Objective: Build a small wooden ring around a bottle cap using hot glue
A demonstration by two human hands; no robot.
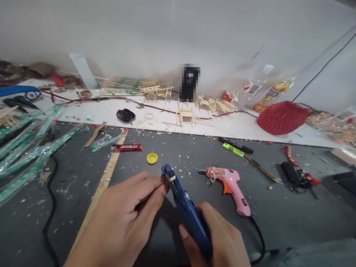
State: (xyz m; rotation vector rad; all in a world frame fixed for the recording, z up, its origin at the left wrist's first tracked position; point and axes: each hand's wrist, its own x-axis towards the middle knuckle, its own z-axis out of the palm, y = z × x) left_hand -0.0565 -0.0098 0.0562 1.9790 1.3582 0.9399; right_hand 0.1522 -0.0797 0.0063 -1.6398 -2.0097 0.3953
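Note:
My right hand (219, 233) is wrapped round a blue clipper-like hand tool (187, 209), which points up and away from me. A short pale piece of wooden stick (172, 178) shows at the tool's jaws. Thumb and fingertips of my left hand (129, 207) are pinched together right beside those jaws, at the stick's near end; the fingers hide most of what they grip. A yellow bottle cap (152, 158) lies just beyond my left hand. To the right of the tool, a pink glue gun (232, 183) rests on its side with its switch lit.
Small wooden stick models (185, 114) stand on the white ledge (164, 124) at the back. A red lighter (128, 147), a black marker (236, 144) and keys (296, 176) lie on the grey table. Plastic wrappers (33, 148) and a black cable (52, 200) occupy the left.

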